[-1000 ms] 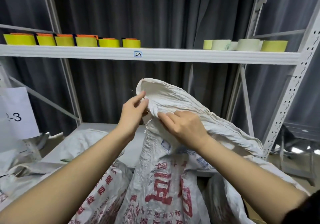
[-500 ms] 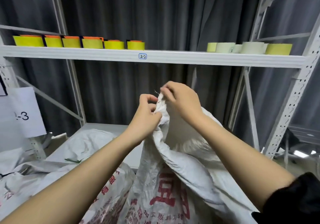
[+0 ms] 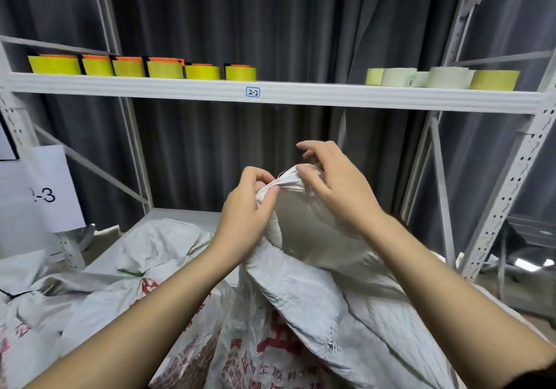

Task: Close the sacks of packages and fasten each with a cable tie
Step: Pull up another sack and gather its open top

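The fingers (image 3: 264, 196) of the left hand (image 3: 243, 220) are curled tight round the gathered neck of the sack (image 3: 301, 298), just below centre of the frame, with the thumb and forefinger pinching the twisted cloth where it narrows. The fingers (image 3: 307, 175) of the right hand (image 3: 337, 190) are looser: the thumb and one fingertip nip the very tip of the bunched mouth, while the forefinger sticks up free above it, touching nothing.

The sack itself fills the lower middle of the frame, standing upright with red print on its front and its top drawn up into a rope-like twist between the two hands. A second sack (image 3: 156, 247) lies to the left of it, lower in the frame, with a green tie (image 3: 132, 273) showing at its neck. A third sack at the far lower left has a black tie (image 3: 18, 294) on it.

The step in hand looks to be the gathering and twisting of the mouth; no cable tie is on this sack, and none shows in either hand. To do it well, the left hand should keep its squeeze low on the neck so the twist cannot spring open, while the right hand folds in the loose edge. Any stray flap left outside the bunch would probably leave a gap once the tie goes on.
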